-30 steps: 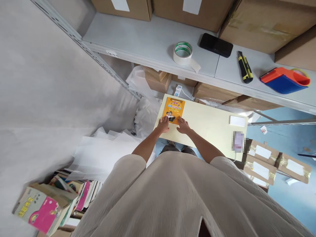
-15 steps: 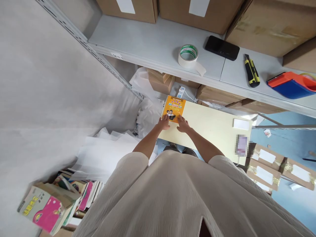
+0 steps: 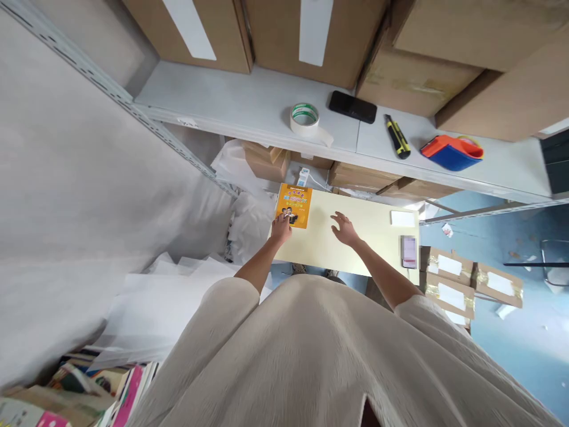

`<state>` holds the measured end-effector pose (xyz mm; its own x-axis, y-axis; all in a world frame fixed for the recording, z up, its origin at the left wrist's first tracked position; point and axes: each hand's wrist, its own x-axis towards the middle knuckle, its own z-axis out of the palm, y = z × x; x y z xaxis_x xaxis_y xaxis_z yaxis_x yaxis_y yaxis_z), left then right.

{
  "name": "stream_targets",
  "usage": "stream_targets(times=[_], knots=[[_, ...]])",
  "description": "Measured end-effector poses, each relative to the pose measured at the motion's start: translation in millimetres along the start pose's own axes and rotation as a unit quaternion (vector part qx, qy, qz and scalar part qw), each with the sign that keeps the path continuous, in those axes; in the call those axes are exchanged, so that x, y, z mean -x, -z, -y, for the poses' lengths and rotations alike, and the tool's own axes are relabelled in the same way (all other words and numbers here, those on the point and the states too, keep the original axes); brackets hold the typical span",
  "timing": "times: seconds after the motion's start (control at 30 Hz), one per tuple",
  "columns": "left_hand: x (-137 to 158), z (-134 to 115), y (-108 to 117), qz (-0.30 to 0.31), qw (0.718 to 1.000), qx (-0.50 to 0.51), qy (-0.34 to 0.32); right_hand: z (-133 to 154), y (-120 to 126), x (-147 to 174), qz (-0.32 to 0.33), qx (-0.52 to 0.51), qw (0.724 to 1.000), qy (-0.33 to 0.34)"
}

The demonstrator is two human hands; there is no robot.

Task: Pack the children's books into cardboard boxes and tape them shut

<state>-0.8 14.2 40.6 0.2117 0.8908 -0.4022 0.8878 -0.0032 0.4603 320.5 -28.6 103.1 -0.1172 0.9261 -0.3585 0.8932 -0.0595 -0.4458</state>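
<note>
An orange book (image 3: 299, 204) lies face up on the left end of the pale yellow table (image 3: 324, 240). My left hand (image 3: 281, 228) rests on the book's lower left part, fingers laid flat over the cover. To the right of the book, my right hand (image 3: 345, 229) is apart from it, fingers spread and holding nothing. Whether it touches the tabletop I cannot tell. Further right on the table are a white rectangular pad (image 3: 402, 219) and a phone (image 3: 408, 252) with a blurred screen.
Above the table, a grey shelf (image 3: 249, 107) bears cardboard boxes (image 3: 275, 41), a tape roll (image 3: 304, 118), a black phone (image 3: 352, 107), a utility knife (image 3: 397, 137) and a tape dispenser (image 3: 452, 153). White sheets (image 3: 142, 308) and books (image 3: 80, 385) lie left; taped boxes (image 3: 448, 290) stand right.
My right hand has left the book and moved right, its fingers spreading. My left hand stays on the cover. The view has shifted, showing more of the shelf's right end.
</note>
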Motion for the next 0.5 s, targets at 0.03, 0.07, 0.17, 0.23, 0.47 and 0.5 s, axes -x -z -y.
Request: stream_targets(times=[0.03,0.07,0.17,0.23,0.47,0.5], knots=[[1.2,-5.6,-0.7,-0.01,1.0,0.011,-0.008,-13.4,17.4,5.9,-0.04,-0.009,0.999,0.003],[2.1,-12.6,-1.4,-0.018,0.999,0.021,-0.016,-26.8,36.8,11.4,-0.083,-0.017,0.996,0.007],[2.6,-40.5,-3.5,-0.032,0.997,0.044,-0.05,-64.6,105.3,24.8,-0.213,-0.027,0.976,0.044],[2.2,-61.9,-4.3,-0.045,0.994,0.055,-0.078,-85.4,155.9,31.8,-0.286,-0.011,0.956,0.058],[6.7,-123.8,-1.6,-0.08,0.983,0.084,-0.142,-128.0,299.9,42.8,-0.402,0.108,0.908,-0.038],[8.4,-130.2,-0.3,-0.081,0.983,0.086,-0.142,-131.8,312.1,40.8,-0.399,0.12,0.908,-0.039]])
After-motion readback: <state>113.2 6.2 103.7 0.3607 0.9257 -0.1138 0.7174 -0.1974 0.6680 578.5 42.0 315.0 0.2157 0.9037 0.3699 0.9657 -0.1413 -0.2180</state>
